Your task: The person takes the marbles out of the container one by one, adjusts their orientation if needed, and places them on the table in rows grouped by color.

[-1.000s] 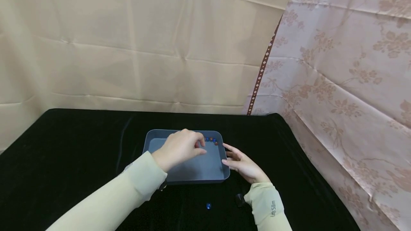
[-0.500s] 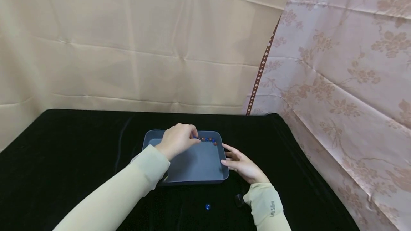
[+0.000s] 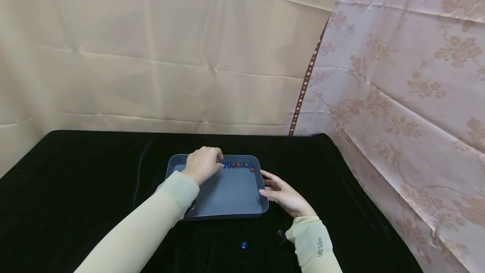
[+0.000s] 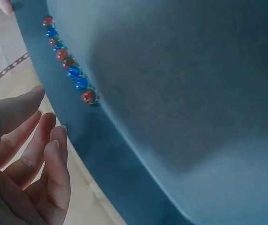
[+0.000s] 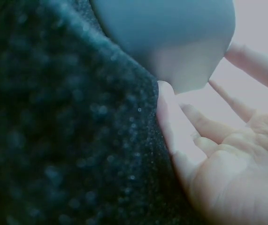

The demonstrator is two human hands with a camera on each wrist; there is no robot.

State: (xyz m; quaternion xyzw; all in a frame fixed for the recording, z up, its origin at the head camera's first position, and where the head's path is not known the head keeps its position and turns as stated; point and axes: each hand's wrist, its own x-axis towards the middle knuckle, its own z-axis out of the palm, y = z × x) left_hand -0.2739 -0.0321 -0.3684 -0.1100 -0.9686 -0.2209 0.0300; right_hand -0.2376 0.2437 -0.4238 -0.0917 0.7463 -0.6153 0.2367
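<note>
A blue-grey tray (image 3: pixel 231 195) lies on the black cloth. Along its far wall runs a row of blue and orange-brown marbles (image 3: pixel 238 165), ending at the right corner. My left hand (image 3: pixel 202 164) is over the tray's far left part, beside the row's left end. In the left wrist view, that hand (image 4: pixel 30 159) has loosely bent fingers with nothing between them, and the marbles (image 4: pixel 73 71) sit past the thumb tip. My right hand (image 3: pixel 286 197) touches the tray's right side with extended fingers; the right wrist view shows the fingertips at the tray's outer wall (image 5: pixel 171 37).
One blue marble (image 3: pixel 244 244) lies alone on the black cloth (image 3: pixel 94 180) in front of the tray. A small black item (image 3: pixel 280 237) sits at the right cuff. Behind the table hangs a cream curtain (image 3: pixel 151 54), with a floral curtain (image 3: pixel 398 87) on the right.
My left hand has moved left along the far wall, and more of the marble row now shows to its right. The right hand stays at the tray's side.
</note>
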